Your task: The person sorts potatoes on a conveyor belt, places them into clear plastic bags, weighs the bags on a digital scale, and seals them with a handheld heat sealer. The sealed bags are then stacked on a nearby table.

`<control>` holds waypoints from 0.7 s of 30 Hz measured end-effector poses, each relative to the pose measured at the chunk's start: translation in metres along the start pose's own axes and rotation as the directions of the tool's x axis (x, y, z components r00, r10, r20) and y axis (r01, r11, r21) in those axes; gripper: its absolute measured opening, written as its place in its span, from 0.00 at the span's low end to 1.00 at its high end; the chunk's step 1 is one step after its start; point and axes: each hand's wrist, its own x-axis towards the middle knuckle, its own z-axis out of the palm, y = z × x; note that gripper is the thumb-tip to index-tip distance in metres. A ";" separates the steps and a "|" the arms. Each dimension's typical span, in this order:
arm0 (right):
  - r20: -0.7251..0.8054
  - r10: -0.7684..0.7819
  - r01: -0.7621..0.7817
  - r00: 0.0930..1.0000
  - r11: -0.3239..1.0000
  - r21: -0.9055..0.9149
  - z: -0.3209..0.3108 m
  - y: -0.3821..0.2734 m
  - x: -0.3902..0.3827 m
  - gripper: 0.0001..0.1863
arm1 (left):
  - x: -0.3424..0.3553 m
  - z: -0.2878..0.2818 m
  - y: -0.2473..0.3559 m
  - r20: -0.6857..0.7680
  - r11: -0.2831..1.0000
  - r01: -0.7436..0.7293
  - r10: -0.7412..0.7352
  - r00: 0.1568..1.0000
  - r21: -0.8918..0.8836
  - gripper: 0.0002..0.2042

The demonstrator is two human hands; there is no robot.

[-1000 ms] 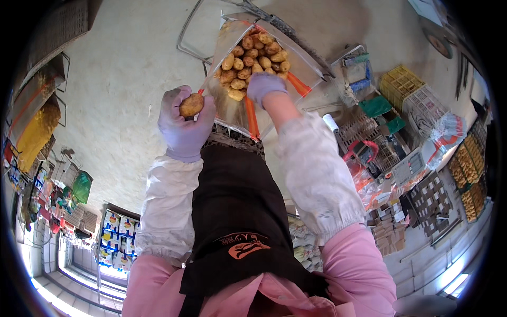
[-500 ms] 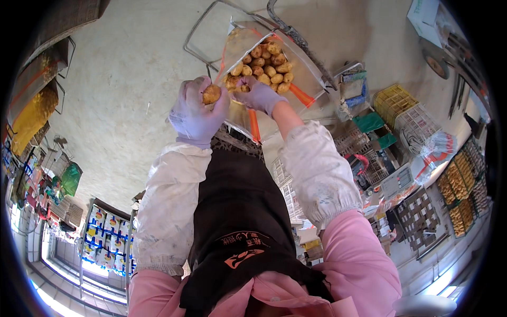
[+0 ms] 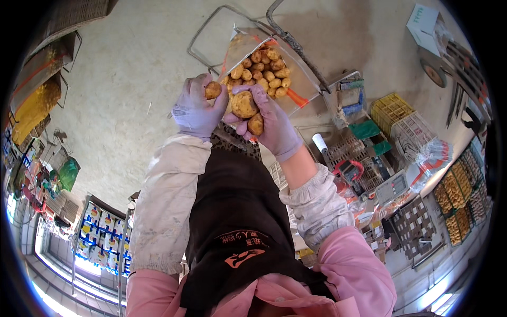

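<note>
Both of my hands wear pale purple gloves. My left hand (image 3: 197, 107) is closed around a small brown potato (image 3: 213, 90) at the near left edge of the sack. Just right of it, my right hand (image 3: 273, 122) grips a large potato (image 3: 244, 105) together with a smaller potato (image 3: 255, 124), both lifted above the sack's near edge. Behind the hands, a clear sack with orange bands (image 3: 302, 79) gapes open on a metal frame. Several yellow-brown potatoes (image 3: 262, 68) are heaped in it. My right hand and its potatoes hide part of the sack's near side.
A bent metal rod frame (image 3: 195, 39) and a dark curved bar (image 3: 296, 48) surround the sack. To the right stand a yellow crate (image 3: 391, 109), a white crate (image 3: 413, 130) and a scale-like device (image 3: 392, 189). A wheeled cart (image 3: 434, 73) is at the far right.
My right hand has come out of the sack toward me, bringing up the large potato and a smaller one. My left hand keeps its potato in nearly the same place.
</note>
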 end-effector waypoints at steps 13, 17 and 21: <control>-0.041 0.004 -0.014 0.999 0.967 -0.254 0.018 -0.020 -0.022 0.33 | -0.001 0.000 0.004 -0.008 1.000 -0.003 0.004 1.000 0.016 0.20; -0.035 0.022 -0.030 0.999 0.974 -0.224 0.022 -0.022 -0.022 0.29 | -0.001 0.000 0.003 -0.028 0.999 -0.048 0.049 0.998 0.021 0.20; -0.023 0.026 -0.031 0.999 0.963 -0.268 0.021 -0.019 -0.024 0.24 | -0.001 0.001 0.004 -0.026 0.999 -0.027 0.028 0.999 0.017 0.20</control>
